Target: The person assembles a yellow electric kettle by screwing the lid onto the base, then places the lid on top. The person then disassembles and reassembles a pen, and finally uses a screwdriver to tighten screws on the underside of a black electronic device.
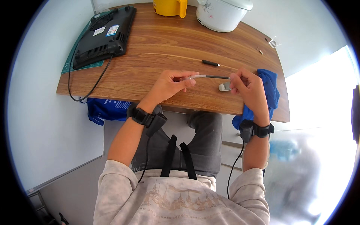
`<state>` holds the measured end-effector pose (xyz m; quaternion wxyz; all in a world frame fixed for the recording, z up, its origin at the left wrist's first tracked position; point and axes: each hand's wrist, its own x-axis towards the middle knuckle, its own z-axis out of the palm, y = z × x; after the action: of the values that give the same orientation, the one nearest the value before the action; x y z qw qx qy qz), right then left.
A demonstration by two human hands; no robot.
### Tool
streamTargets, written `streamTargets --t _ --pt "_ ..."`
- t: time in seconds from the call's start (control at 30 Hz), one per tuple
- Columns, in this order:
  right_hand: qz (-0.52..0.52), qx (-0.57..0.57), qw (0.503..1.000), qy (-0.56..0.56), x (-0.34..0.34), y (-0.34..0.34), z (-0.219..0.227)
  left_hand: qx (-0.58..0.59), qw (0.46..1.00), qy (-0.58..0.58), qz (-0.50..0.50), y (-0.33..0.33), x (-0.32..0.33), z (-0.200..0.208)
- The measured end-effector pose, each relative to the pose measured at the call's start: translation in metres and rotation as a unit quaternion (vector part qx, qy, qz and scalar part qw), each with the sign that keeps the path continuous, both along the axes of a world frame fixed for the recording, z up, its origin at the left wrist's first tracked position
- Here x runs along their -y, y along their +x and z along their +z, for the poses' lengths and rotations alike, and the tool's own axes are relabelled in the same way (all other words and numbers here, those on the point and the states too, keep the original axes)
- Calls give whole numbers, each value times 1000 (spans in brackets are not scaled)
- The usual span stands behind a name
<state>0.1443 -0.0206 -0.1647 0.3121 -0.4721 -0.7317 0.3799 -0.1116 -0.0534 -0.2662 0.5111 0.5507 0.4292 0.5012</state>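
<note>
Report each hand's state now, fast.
Left hand: fingers pinched shut on the clear end of a thin pen.
Right hand: fingers shut on the pen's dark end.

A wooden counter [165, 48] with a curved front edge stands against a pale wall [300, 22]. The floor [45, 123] to its left is light grey. Bright daylight [322, 93] glares in beyond its right edge.
</note>
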Motion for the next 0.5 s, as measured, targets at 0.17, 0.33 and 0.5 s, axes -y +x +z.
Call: streamTargets --t 0.17,0.33,0.5 --pt "-1 31 999 16 1 4 6 -63 998 20 -8 10 -1 4" --pt "99 79 981 144 -3 -19 -14 -85 996 21 -18 17 -5 4" --pt "86 35 996 14 -12 -18 -13 -58 998 -2 -14 21 -5 9"
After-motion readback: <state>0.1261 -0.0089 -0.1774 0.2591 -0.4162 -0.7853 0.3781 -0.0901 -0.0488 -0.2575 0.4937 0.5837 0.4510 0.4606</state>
